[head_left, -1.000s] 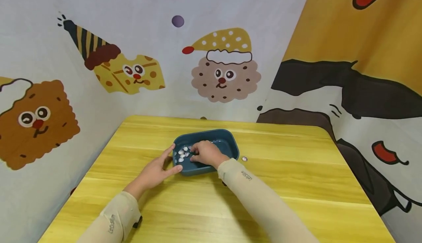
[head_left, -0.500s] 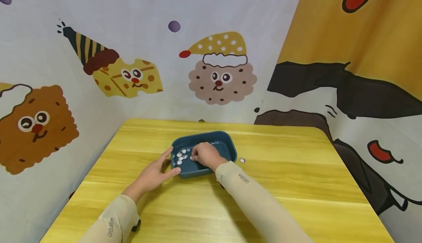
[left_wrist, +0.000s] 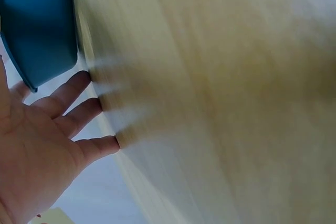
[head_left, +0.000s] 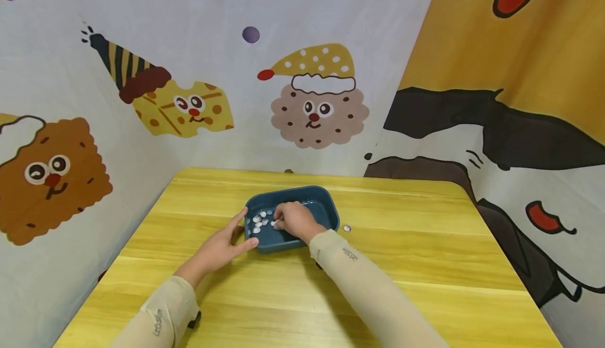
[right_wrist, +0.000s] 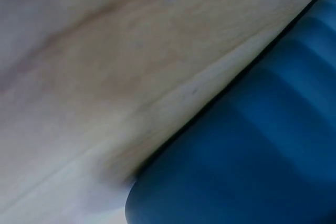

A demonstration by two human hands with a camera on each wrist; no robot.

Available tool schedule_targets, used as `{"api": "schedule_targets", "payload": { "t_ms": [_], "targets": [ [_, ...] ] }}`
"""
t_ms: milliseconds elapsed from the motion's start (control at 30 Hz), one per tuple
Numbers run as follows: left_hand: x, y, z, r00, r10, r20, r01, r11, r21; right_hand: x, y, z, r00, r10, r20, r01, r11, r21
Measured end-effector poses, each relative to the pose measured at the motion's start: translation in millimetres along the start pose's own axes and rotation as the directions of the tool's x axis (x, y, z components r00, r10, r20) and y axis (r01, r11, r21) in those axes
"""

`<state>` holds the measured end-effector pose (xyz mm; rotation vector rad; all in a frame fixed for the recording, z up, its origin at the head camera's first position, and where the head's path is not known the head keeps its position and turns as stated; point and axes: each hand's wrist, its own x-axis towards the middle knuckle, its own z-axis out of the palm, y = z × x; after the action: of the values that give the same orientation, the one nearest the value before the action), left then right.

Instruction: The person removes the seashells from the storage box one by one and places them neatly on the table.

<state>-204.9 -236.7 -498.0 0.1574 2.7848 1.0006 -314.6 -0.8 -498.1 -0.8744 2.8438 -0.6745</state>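
A dark blue rounded rectangular plastic box (head_left: 326, 207) stands on the table. Several small whitish seashells (head_left: 257, 219) lie at its left end. My right hand (head_left: 299, 221) reaches into the box from the front, its thumb and fingertips pinching a small pale shell (head_left: 273, 223) near the floor of the box. Around the left end is my left hand (head_left: 218, 249), thumb at the front corner and index finger at the left rim. In the left wrist view the other fingers of the left hand (left_wrist: 47, 135) are spread, their tips at the tabletop beside the box (left_wrist: 42, 19).
One more shell (head_left: 347, 228) lies on the yellow wood-grain table (head_left: 425, 243), just right of the box. Cartoon-printed cloth (head_left: 212, 22) hangs behind and along the sides of the table. Only the box wall (right_wrist: 236, 166) and tabletop show in the right wrist view.
A second ago the right thumb and fingers stood apart over the shells. They have since closed together on a small shell. The left hand keeps its place at the box.
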Motion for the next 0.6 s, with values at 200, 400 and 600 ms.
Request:
{"api": "schedule_targets", "payload": {
  "t_ms": [200,400,600],
  "targets": [
    [0.3,-1.0,0.3,1.0,0.001,-0.004,-0.001,1.0,0.005,-0.1,-0.6,-0.5,1.0,0.012,0.0,-0.012,1.0,0.001],
    [0.7,-1.0,1.5,1.0,-0.013,0.005,0.013,1.0,0.0,-1.9,-0.4,0.7,0.999,0.016,-0.032,-0.017,0.999,-0.031],
    [0.7,-0.3,1.0,1.0,-0.014,0.005,0.014,1.0,0.006,-2.2,-0.7,1.4,0.998,0.033,-0.063,-0.034,0.999,-0.025]
  ]
}}
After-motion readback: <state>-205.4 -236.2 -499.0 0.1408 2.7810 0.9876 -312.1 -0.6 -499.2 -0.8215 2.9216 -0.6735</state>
